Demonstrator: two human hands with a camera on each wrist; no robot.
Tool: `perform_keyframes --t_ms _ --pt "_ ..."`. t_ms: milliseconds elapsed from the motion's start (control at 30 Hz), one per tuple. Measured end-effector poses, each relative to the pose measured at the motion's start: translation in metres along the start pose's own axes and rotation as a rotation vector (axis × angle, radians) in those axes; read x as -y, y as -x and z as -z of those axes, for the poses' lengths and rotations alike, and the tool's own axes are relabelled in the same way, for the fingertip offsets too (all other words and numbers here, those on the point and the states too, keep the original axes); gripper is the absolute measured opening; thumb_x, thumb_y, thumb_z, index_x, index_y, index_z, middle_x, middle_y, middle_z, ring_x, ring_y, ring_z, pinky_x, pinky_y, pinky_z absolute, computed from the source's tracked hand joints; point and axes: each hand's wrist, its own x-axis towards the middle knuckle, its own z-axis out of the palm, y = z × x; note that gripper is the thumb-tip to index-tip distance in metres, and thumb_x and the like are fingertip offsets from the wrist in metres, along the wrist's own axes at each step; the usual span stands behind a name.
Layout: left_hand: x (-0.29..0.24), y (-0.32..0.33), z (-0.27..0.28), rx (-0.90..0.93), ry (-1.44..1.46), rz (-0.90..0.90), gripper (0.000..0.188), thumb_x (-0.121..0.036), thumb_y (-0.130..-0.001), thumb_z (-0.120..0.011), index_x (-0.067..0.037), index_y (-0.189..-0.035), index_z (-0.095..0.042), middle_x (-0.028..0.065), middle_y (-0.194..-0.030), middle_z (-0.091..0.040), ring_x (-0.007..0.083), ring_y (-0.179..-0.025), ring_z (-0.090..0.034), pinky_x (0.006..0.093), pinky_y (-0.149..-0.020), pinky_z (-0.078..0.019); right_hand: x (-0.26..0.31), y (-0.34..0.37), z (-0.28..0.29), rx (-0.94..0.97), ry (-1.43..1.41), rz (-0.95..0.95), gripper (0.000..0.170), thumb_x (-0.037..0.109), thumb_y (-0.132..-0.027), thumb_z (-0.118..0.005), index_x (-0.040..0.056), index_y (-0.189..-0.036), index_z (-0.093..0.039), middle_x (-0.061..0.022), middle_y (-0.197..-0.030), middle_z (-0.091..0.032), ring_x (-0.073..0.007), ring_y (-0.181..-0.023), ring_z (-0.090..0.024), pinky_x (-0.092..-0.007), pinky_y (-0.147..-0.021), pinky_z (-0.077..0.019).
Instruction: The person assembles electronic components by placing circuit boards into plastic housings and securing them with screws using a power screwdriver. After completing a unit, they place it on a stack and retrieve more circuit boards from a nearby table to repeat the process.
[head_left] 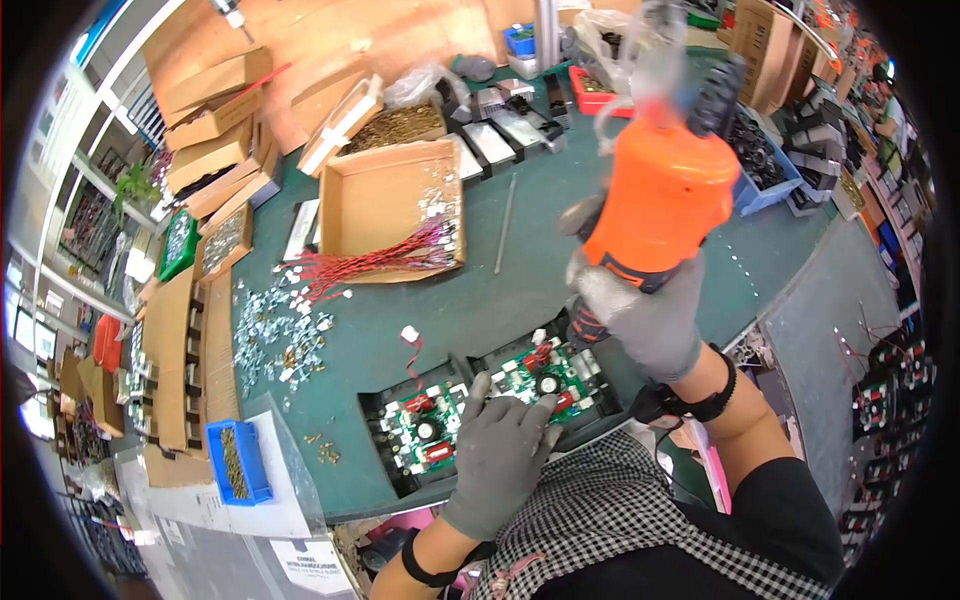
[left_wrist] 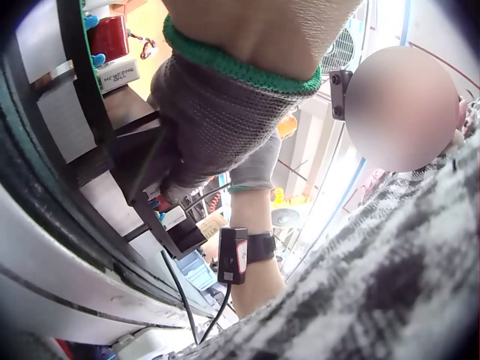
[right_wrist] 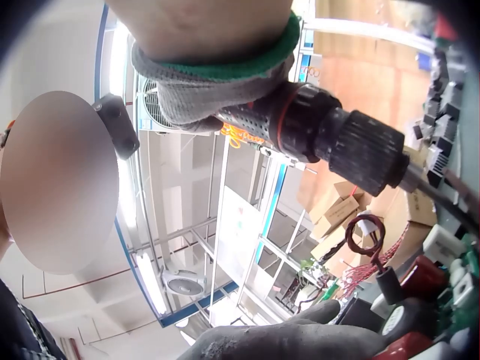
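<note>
My right hand (head_left: pixel 650 315) grips an orange and black power drill (head_left: pixel 665 195). In the right wrist view, the drill's black chuck (right_wrist: pixel 366 152) holds a metal bit (right_wrist: pixel 439 199) that points toward the circuit parts. My left hand (head_left: pixel 500 465), in a grey glove, rests over two black housings, its fingers spread across their inner edges. A green circuit board (head_left: pixel 425 430) with red and white parts sits in the left housing (head_left: pixel 375 425). Another green board (head_left: pixel 545 375) lies in the right housing (head_left: pixel 610 395), beside the fingertips. In the left wrist view, the glove hides part of the housing.
Behind the housings stands a cardboard box (head_left: pixel 390 205) with red wires (head_left: pixel 370 262) over its front edge. Loose small metal pieces (head_left: pixel 275 335) lie to the left, near a blue bin (head_left: pixel 215 455). A thin rod (head_left: pixel 506 225) lies mid-table; another blue bin (head_left: pixel 785 190) is at right.
</note>
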Motion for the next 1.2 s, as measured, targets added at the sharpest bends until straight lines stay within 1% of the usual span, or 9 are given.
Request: perform_keyframes --t_ms 200,267,367,567,733,833,967,1000,1200 --pt "0.041 0.024 0.055 -0.366 0.070 0.112 0.024 -0.018 -0.082 -0.071 -0.008 -0.103 -0.068 0.0078 -0.086 -0.064 0.0256 -0.078 -0.062 0.0396 -0.088 -0.0477 0.009 -0.003 0.005 0.069 0.067 0.043 0.061 0.010 -0.074 -0.062 0.0012 -0.131 -0.042 -0.0142 -0.112 -0.060 -0.0142 -0.075 -0.062 -0.0291 -0.066 -0.0524" --pt "0.077 0.030 0.079 -0.477 0.065 0.523 0.020 -0.016 -0.085 -0.066 -0.005 -0.102 -0.068 0.0104 -0.090 -0.065 0.0253 -0.078 -0.063 0.0357 -0.075 -0.0499 0.012 -0.008 0.004 0.026 0.004 0.174 0.061 0.014 -0.075 -0.061 0.0011 -0.131 -0.042 -0.0150 -0.113 -0.059 -0.0143 -0.073 -0.061 -0.0282 -0.065 -0.0517" --pt "0.183 0.047 0.082 -0.444 -0.059 0.662 0.017 -0.018 -0.087 -0.063 -0.007 -0.100 -0.068 0.0122 -0.093 -0.067 0.0262 -0.084 -0.065 0.0353 -0.076 -0.0504 0.025 -0.011 0.000 0.048 -0.142 0.202 0.061 -0.003 -0.068 -0.054 -0.0022 -0.128 -0.044 -0.0170 -0.108 -0.063 -0.0160 -0.071 -0.064 -0.0287 -0.064 -0.0528" --pt "0.238 0.010 0.074 -0.130 -0.320 0.871 0.020 -0.027 -0.085 -0.067 -0.013 -0.098 -0.071 0.0113 -0.098 -0.068 0.0293 -0.092 -0.066 0.0398 -0.083 -0.0509 0.023 -0.001 -0.005 0.087 -0.084 0.158 0.066 0.016 -0.074 -0.064 0.0022 -0.133 -0.038 -0.0146 -0.112 -0.056 -0.0143 -0.070 -0.061 -0.0272 -0.059 -0.0515" --pt "0.228 0.015 0.074 0.058 -0.290 0.860 0.020 -0.029 -0.085 -0.067 -0.011 -0.093 -0.069 0.0118 -0.102 -0.067 0.0310 -0.099 -0.065 0.0434 -0.083 -0.0506 0.029 0.003 -0.003 0.156 -0.168 0.128 0.067 0.012 -0.074 -0.068 0.0025 -0.133 -0.039 -0.0145 -0.114 -0.057 -0.0169 -0.077 -0.064 -0.0295 -0.066 -0.0558" --pt "0.222 0.036 0.073 -0.127 -0.440 0.586 0.019 -0.026 -0.078 -0.074 -0.011 -0.089 -0.069 0.0107 -0.098 -0.065 0.0308 -0.091 -0.063 0.0453 -0.080 -0.0498 0.029 0.010 -0.009 0.171 -0.227 0.051 0.068 0.008 -0.074 -0.072 0.0026 -0.133 -0.039 -0.0142 -0.116 -0.057 -0.0201 -0.088 -0.065 -0.0323 -0.072 -0.0570" --pt "0.195 0.038 0.083 -0.517 -0.115 0.559 0.011 -0.012 -0.086 -0.063 -0.004 -0.095 -0.064 0.0125 -0.082 -0.065 0.0257 -0.075 -0.063 0.0353 -0.069 -0.0497 0.037 0.004 -0.012 0.230 -0.066 0.157 0.068 0.001 -0.072 -0.074 0.0033 -0.132 -0.042 -0.0123 -0.116 -0.059 -0.0222 -0.099 -0.063 -0.0351 -0.080 -0.0549" --pt "0.184 0.042 0.088 -0.525 0.479 0.571 0.011 -0.015 -0.090 -0.063 -0.005 -0.092 -0.060 0.0087 -0.079 -0.064 0.0170 -0.071 -0.060 0.0298 -0.065 -0.0478 0.043 0.005 -0.018 0.206 -0.077 0.160 0.067 -0.001 -0.071 -0.073 0.0031 -0.131 -0.043 -0.0123 -0.115 -0.060 -0.0216 -0.098 -0.064 -0.0343 -0.080 -0.0541" --pt "0.052 0.041 0.079 -0.206 0.917 0.576 0.049 -0.048 -0.093 -0.060 -0.002 -0.111 -0.059 0.0024 -0.092 -0.061 0.0108 -0.082 -0.053 0.0266 -0.073 -0.0437 0.059 0.007 -0.054 0.173 -0.563 0.247 0.052 -0.004 -0.072 -0.065 0.0031 -0.121 -0.050 -0.0007 -0.096 -0.059 -0.0070 -0.085 -0.056 -0.0267 -0.074 -0.0473"
